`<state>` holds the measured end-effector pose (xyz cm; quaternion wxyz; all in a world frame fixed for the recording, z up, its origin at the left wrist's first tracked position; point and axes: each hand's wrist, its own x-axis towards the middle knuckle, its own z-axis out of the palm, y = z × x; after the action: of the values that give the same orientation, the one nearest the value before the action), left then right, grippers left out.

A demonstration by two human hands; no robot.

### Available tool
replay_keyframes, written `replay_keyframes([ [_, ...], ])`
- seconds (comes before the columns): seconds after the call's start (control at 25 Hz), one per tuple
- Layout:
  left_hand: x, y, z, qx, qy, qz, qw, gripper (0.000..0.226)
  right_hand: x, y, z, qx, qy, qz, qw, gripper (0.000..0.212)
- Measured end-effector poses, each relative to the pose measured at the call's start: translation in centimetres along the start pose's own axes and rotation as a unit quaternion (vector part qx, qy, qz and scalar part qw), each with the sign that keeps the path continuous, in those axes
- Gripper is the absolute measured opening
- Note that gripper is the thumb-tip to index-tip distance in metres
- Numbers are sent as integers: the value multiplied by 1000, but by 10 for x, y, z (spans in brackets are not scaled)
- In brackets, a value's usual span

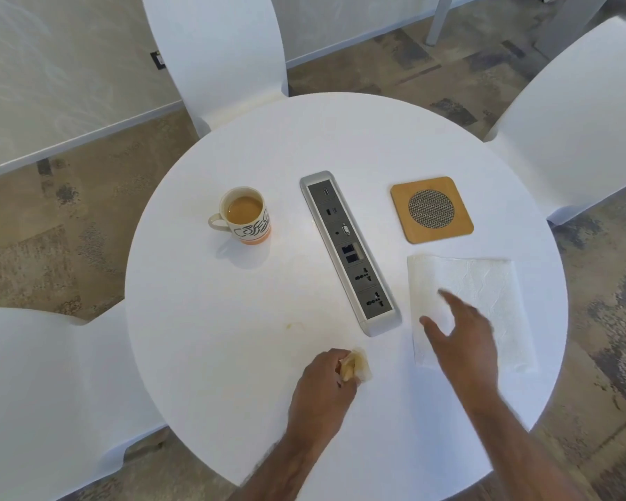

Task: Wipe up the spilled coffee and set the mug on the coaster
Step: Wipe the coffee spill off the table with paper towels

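Observation:
A cream mug (245,218) with black lettering and an orange base stands upright on the left half of the round white table (340,139), holding milky coffee. The square wooden coaster (431,209) with a mesh centre lies bare at the right. My left hand (326,381) is shut on a crumpled, coffee-stained paper wad (358,367) pressed to the table near the front. A faint yellowish smear (294,325) lies to the wad's left. My right hand (459,338) hovers with fingers spread over a clean white paper towel (485,291).
A grey power and data socket strip (349,251) runs down the table's middle between mug and coaster. White chairs stand at the back (214,48), at the right (575,121) and at the left front (44,385). Patterned carpet surrounds the table.

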<state>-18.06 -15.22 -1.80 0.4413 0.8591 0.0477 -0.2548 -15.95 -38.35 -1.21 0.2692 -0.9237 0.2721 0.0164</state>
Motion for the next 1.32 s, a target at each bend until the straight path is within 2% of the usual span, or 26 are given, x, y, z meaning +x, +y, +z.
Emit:
replay_keyframes([
  [0.04, 0, -2, 2, 24, -7, 10, 1000, 30, 10, 11, -1, -80, -23, 18, 996, 69],
  [0.08, -1, -4, 4, 38, -12, 17, 999, 31, 17, 21, 3, -138, -57, 39, 988, 80],
  [0.16, -1, -6, 7, 46, -20, 30, 998, 38, 19, 33, 19, -193, -110, 32, 975, 78],
  [0.24, 0, -8, 7, 48, -27, 38, 998, 47, 15, 40, 32, -203, -100, -13, 974, 69],
  [0.32, 0, -11, 4, 55, -28, 35, 997, 53, 14, 40, 35, -181, -54, -46, 981, 59],
  [0.4, 0, -17, 0, 40, -12, 33, 999, 51, 14, 37, 30, -146, -22, -44, 988, 53],
  [0.52, 1, -29, -13, -30, 27, 25, 999, 32, 9, 17, 15, -51, 29, -22, 998, 50],
  [0.6, 4, -39, -27, -83, 66, 26, 994, 12, -4, -16, 10, -9, 39, -65, 997, 55],
  [0.64, 5, -44, -36, -85, 100, 32, 991, 19, -13, -38, 12, -3, 23, -99, 995, 59],
  [0.72, 9, -58, -58, -24, 197, 60, 978, 21, -29, -85, 27, -3, -41, -165, 985, 68],
  [0.8, 16, -78, -81, 138, 277, 83, 947, 22, -33, -124, 51, -30, -118, -210, 970, 81],
  [0.84, 19, -90, -91, 206, 284, 75, 934, 28, -29, -138, 62, -69, -139, -240, 958, 85],
  [0.92, 26, -108, -111, 263, 257, 41, 929, 44, -11, -156, 81, -169, -126, -311, 927, 84],
  [1.04, 36, -133, -137, 282, 221, -1, 934, 67, 30, -154, 107, -232, -111, -373, 891, 75],
  [1.16, 43, -149, -149, 304, 220, -21, 927, 77, 52, -133, 126, -290, -142, -396, 860, 82],
  [1.32, 46, -153, -146, 332, 218, -28, 917, 77, 41, -136, 155, -268, -113, -405, 867, 79],
])
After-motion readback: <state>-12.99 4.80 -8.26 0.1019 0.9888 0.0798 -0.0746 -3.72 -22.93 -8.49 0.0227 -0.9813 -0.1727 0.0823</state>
